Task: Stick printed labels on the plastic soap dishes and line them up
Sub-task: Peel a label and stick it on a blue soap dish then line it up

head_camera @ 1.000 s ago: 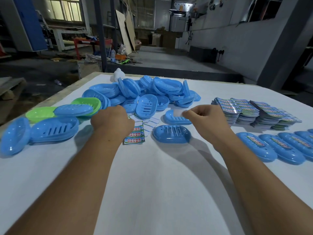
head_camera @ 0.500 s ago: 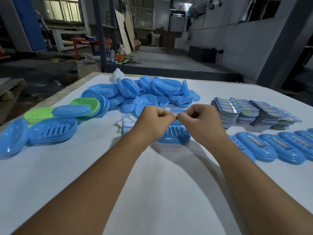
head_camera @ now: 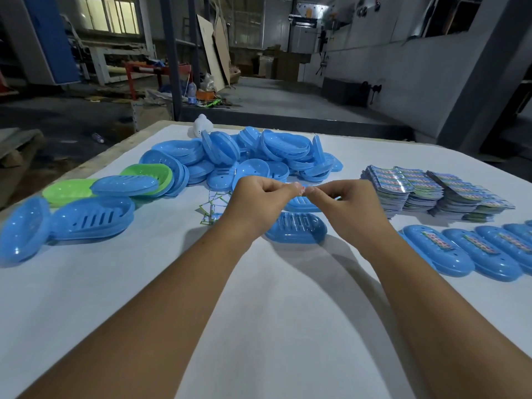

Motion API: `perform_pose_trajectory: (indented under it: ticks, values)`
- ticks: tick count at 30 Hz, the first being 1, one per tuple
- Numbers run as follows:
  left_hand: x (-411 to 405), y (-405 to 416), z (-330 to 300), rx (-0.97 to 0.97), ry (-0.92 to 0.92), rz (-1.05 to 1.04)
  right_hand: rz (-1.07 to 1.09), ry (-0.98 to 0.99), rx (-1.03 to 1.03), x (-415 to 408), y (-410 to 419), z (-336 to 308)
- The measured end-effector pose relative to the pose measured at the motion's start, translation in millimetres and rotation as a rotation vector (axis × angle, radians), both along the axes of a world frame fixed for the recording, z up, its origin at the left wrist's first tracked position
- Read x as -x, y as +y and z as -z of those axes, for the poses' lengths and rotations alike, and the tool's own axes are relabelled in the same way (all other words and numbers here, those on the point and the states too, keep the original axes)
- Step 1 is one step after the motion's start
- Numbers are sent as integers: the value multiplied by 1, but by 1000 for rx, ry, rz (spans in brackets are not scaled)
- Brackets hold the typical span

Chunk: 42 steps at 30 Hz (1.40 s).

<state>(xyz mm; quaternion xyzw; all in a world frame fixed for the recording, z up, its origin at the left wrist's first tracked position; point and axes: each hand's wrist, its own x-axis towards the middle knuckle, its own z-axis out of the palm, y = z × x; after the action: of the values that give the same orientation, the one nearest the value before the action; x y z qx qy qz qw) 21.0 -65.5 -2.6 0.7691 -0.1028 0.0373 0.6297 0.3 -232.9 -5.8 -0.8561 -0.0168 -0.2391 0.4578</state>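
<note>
Both hands, left (head_camera: 259, 197) and right (head_camera: 342, 201), pinch one small label (head_camera: 302, 191) together above the bare blue soap dish (head_camera: 296, 231) on the tabletop (head_camera: 259, 312). The peeled label could curl, stick to fingers, or land crooked.

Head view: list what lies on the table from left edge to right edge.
Loose blue and green dishes → peeled backing papers → slotted blue dish under both hands → label stacks → row of labelled dishes.
</note>
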Motion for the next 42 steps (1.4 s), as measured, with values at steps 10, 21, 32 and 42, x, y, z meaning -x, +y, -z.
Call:
perform_pose_trajectory:
  ticks: [10,21,32,42]
  values:
    - [-6,2,3,-30,50,-37,87,132,-75,-3,-5,0]
    - [-8,4,17,-386,-4,-89,113,306,63,-2,-7,5]
    - [-10,1,19,-591,-60,-155,144,355,196,-6,-4,10]
    - [-10,-5,18,-738,-171,-215,245,309,418,-2,7,7]
